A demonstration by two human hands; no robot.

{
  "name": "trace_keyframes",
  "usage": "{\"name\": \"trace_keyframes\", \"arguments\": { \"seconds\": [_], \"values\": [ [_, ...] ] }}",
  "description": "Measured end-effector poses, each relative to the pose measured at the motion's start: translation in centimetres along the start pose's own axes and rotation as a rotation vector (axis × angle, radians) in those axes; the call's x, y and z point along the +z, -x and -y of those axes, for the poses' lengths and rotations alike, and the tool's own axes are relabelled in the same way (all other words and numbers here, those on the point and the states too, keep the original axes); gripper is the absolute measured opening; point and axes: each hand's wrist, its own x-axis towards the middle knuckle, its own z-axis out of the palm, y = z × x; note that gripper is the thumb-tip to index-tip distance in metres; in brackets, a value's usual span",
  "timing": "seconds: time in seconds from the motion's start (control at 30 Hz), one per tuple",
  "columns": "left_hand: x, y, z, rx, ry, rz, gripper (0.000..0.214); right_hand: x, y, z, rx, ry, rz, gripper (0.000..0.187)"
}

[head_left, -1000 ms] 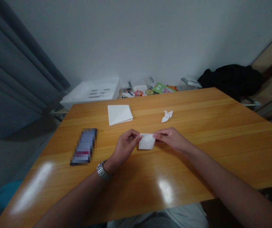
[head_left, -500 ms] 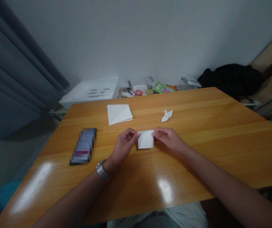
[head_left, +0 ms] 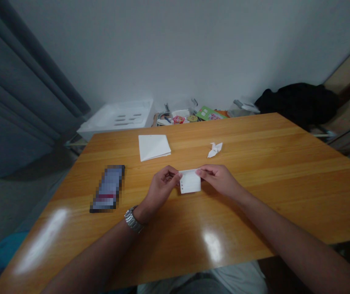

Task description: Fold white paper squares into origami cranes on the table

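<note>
Between my two hands is a small white piece of paper (head_left: 190, 181), apparently folded, with small dark holes along its left edge. My left hand (head_left: 162, 184), with a metal watch at the wrist, pinches its upper left corner between thumb and fingers. At the upper right corner my right hand (head_left: 216, 178) grips it the same way, thumb on top. Fingers behind the paper are partly hidden. Just beyond the right hand lies a white origami bird (head_left: 215, 150) on the wooden table (head_left: 269, 163).
A stack of white paper (head_left: 154, 147) lies beyond my left hand. A phone (head_left: 108, 188) with a blurred-out screen is on the left. Behind the table's far edge stand a white tray (head_left: 122, 116), assorted small items and a black cloth heap (head_left: 297, 100).
Both hands and the paper have shifted slightly to the right. The paper's upper edge now shows a narrow fold line or strip. The grip stays the same.
</note>
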Motion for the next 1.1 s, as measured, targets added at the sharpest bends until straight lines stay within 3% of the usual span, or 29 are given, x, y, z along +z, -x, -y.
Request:
{"name": "trace_keyframes", "arguments": {
  "seconds": [0.43,0.77,1.1],
  "values": [
    [0.0,0.1,-0.1,0.005,-0.020,0.018,0.030,0.7,0.0,-0.4,-0.003,-0.045,-0.051,0.034],
    [-0.1,0.1,0.2,0.018,0.002,0.042,0.028,0.7,0.3,0.1,-0.042,0.051,-0.122,0.033],
    [-0.5,-0.3,0.5,0.024,-0.035,-0.062,0.028,1.3,0.3,-0.3,0.007,-0.057,-0.011,0.034]
  ]
}}
